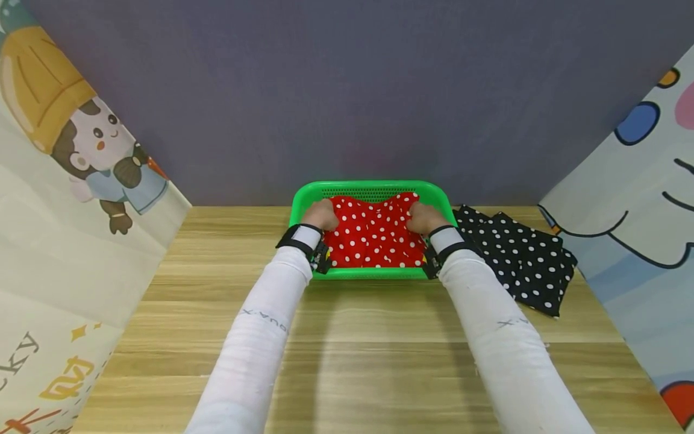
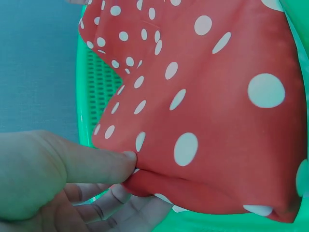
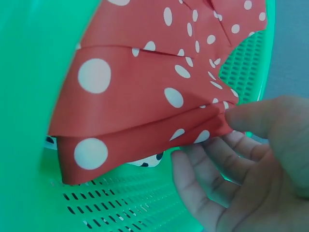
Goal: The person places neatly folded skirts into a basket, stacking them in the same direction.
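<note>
A red cloth (image 1: pixel 374 232) with white polka dots hangs between both hands, inside a green plastic basket (image 1: pixel 374 274). My left hand (image 1: pixel 321 215) pinches its left far corner between thumb and fingers, plain in the left wrist view, where the cloth (image 2: pixel 217 111) spreads to the right. On the other side, my right hand (image 1: pixel 423 218) pinches the right far corner; the right wrist view shows the thumb on top of the cloth (image 3: pixel 140 92) and fingers beneath. Under it, a bit of white fabric with black spots (image 3: pixel 147 161) shows in the basket.
A black cloth with white dots (image 1: pixel 520 256) lies spread on the wooden table (image 1: pixel 228 337), right of the basket. A dark grey panel (image 1: pixel 368 96) stands behind the basket. Cartoon-printed sheets flank the table on the left (image 1: pixel 59 253) and right (image 1: pixel 640 289).
</note>
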`<action>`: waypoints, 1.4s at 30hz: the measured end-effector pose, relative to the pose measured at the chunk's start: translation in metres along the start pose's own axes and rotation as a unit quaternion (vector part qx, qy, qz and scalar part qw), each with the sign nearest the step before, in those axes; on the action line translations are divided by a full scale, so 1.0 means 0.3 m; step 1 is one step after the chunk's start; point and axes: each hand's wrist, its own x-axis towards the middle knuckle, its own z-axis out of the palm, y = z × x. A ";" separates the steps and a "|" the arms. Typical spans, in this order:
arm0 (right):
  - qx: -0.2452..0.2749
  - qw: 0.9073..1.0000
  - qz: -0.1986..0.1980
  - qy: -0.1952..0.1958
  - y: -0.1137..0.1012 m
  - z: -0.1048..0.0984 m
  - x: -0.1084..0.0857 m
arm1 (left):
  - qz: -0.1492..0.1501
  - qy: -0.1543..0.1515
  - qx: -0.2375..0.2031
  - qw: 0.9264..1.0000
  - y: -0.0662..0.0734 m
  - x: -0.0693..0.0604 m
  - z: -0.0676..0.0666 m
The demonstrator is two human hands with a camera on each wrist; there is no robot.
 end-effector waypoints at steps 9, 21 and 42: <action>0.029 0.998 0.022 -0.042 0.012 0.001 -0.008 | -0.009 -0.016 -0.011 1.000 -0.007 -0.002 0.003; 0.057 0.992 0.039 -0.105 0.043 0.011 -0.008 | 0.051 -0.078 -0.011 0.996 -0.053 -0.004 -0.012; -0.085 0.987 -0.115 0.077 0.027 0.008 -0.071 | 0.124 -0.010 0.016 0.992 -0.086 -0.072 -0.034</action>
